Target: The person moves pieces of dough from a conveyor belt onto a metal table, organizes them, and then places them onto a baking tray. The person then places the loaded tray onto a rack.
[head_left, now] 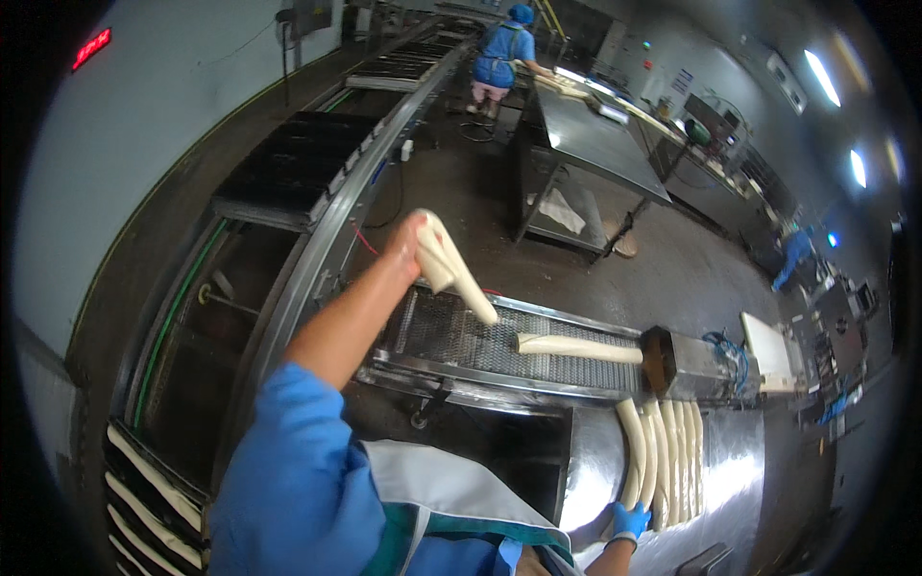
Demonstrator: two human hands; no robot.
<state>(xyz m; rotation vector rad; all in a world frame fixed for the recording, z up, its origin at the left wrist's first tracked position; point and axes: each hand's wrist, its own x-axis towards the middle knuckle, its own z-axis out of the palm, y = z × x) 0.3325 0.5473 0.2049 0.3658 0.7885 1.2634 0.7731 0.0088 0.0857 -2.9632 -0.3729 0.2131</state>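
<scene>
My left hand [411, 242], bare, is raised over the mesh conveyor with its fingers wrapped round a long pale dough rope [471, 291]. The dough is folded over the hand, with one short and one long end hanging down. My right hand [631, 521], in a blue glove, is low at the right by the near ends of a row of dough ropes [675, 461] on a steel table [735, 470]. Its fingers close on the leftmost ropes' ends, partly hidden. Another dough rope [579, 348] lies lengthwise on the mesh conveyor [538, 370].
A steel machine housing [699, 370] stands at the conveyor's right end. Along the left runs a line of dark trays [288, 163]; filled trays [154, 499] sit at lower left. Beyond are a steel worktable [595, 139] and a co-worker in blue [504, 53].
</scene>
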